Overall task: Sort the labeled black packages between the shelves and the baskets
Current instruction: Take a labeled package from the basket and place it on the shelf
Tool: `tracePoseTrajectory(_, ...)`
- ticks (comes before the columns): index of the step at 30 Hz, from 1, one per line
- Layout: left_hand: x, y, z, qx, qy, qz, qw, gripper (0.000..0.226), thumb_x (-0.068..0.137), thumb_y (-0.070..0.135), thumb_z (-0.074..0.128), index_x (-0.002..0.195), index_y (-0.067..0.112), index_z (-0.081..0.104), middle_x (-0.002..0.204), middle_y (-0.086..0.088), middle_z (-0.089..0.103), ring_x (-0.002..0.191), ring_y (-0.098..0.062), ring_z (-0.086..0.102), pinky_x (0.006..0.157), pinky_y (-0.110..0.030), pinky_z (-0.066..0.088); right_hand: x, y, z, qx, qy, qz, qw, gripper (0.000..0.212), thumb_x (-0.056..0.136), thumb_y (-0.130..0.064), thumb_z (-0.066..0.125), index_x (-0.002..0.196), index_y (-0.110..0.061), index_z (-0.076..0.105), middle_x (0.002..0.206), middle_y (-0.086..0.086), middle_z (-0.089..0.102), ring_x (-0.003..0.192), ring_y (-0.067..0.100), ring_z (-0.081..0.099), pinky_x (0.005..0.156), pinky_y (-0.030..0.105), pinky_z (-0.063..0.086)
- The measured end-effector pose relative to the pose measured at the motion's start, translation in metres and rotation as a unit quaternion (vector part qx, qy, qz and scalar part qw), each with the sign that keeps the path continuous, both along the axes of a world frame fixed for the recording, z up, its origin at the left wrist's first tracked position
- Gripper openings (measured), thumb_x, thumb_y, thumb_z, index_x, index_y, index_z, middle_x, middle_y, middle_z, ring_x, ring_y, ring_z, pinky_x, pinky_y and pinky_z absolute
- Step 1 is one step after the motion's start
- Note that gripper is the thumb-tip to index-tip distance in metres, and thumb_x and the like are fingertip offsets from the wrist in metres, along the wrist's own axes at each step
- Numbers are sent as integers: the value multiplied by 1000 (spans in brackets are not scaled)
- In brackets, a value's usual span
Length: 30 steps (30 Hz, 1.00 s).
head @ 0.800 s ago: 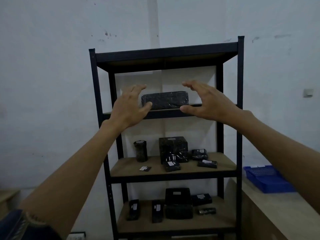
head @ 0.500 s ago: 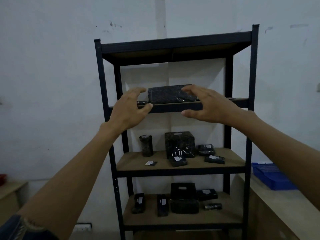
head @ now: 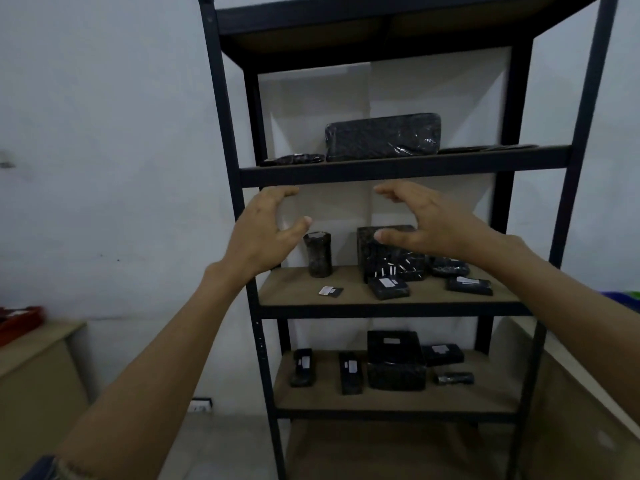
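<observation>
A long black wrapped package (head: 382, 136) lies on the upper shelf of the black metal rack (head: 405, 166). Both my hands hang in the air below that shelf's front bar, palms facing each other. My left hand (head: 265, 233) and my right hand (head: 420, 223) have relaxed, spread fingers and hold nothing. Behind them, the middle shelf carries a black cube package (head: 389, 252), a black cylinder (head: 318, 253) and smaller labeled packages (head: 389, 287). The lower shelf holds several more black packages (head: 394, 362).
A blue basket (head: 623, 299) sits on the wooden counter at the right edge. A red basket (head: 19, 322) rests on a low cabinet at the left. The white wall stands behind the rack. Flat dark items (head: 294, 159) lie beside the long package.
Both hands have dropped from beside the long package to below its shelf, empty. The package stays on the upper shelf. The view has come closer to the rack.
</observation>
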<state>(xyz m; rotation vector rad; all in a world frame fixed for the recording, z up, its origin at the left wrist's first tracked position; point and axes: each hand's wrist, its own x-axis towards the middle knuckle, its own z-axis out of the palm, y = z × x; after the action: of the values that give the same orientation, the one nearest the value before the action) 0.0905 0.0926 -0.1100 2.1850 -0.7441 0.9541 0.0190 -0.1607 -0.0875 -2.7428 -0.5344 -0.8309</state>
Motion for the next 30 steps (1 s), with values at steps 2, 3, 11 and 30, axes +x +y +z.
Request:
tracePoseTrajectory(2, 20, 2, -4, 3, 5, 3, 1000, 51, 89, 34, 65, 134, 19, 49, 138, -1, 51, 128, -16, 44, 106, -35, 38, 20, 3, -3, -2, 5, 2, 1000, 71, 83, -43, 64, 143, -24, 31, 146, 0, 40, 133, 16, 39, 108, 36, 34)
tracePoseTrajectory(3, 32, 3, -6, 7, 5, 5, 1000, 50, 89, 34, 65, 134, 19, 49, 138, -1, 51, 128, -16, 44, 106, -35, 37, 32, 3, -4, -8, 7, 3, 1000, 71, 83, -44, 64, 144, -26, 30, 147, -1, 38, 133, 15, 38, 107, 35, 34)
tracePoseTrajectory(11, 141, 2, -10, 27, 17, 36, 999, 49, 88, 36, 65, 132, 20, 51, 137, 1, 52, 127, -15, 46, 106, -35, 38, 152, -6, -2, -33, 8, 23, 999, 72, 85, -46, 61, 145, -29, 26, 150, -4, 33, 136, 14, 33, 109, 34, 30)
tracePoseTrajectory(30, 350, 2, 51, -43, -86, 64, 993, 56, 88, 49, 57, 135, 19, 47, 127, -1, 56, 114, -9, 46, 98, -31, 40, 383, 29, 69, -2, -137, 12, 990, 53, 91, -56, 44, 132, -24, 43, 129, 1, 48, 116, 17, 48, 85, 32, 38)
